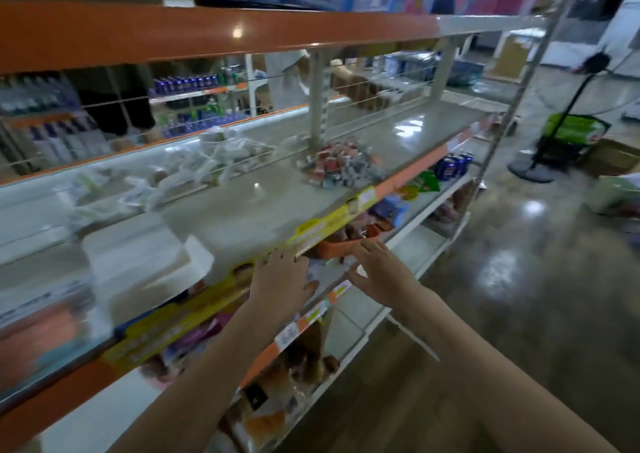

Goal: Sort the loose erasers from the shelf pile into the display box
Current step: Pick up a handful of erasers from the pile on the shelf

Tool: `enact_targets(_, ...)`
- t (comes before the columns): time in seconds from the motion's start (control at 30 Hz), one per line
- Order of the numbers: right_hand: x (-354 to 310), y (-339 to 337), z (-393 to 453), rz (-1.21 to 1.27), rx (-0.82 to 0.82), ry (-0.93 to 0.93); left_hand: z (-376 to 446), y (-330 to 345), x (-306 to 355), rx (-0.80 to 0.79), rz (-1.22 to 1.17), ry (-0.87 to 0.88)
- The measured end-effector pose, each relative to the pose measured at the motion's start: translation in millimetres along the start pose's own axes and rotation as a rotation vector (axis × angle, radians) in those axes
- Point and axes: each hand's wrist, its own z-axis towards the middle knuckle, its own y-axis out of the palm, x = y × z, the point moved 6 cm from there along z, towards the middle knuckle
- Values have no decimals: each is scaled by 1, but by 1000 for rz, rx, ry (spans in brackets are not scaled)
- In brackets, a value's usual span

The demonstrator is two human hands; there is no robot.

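Glossy shelf [263, 206], shiny shop floor [519, 262]

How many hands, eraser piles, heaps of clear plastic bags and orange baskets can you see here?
Hands: 2, the left hand and the right hand, both with fingers straight, holding nothing
Eraser pile: 1, too blurred to count the pieces
Clear plastic bag heap: 1
Orange basket: 1
Total: 5

Both bare forearms reach forward and up from the lower edge of the view. The left hand [282, 276] lies palm-down, fingers straight and spread — thumb pointing right. The right hand [379, 272] sits just beside it, fingers extended — holding nothing.
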Motion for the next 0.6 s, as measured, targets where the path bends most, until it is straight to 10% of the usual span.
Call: enact_targets(0.6, 218, -24, 121, 180, 63, 184, 252, -3, 99, 73, -10, 105)
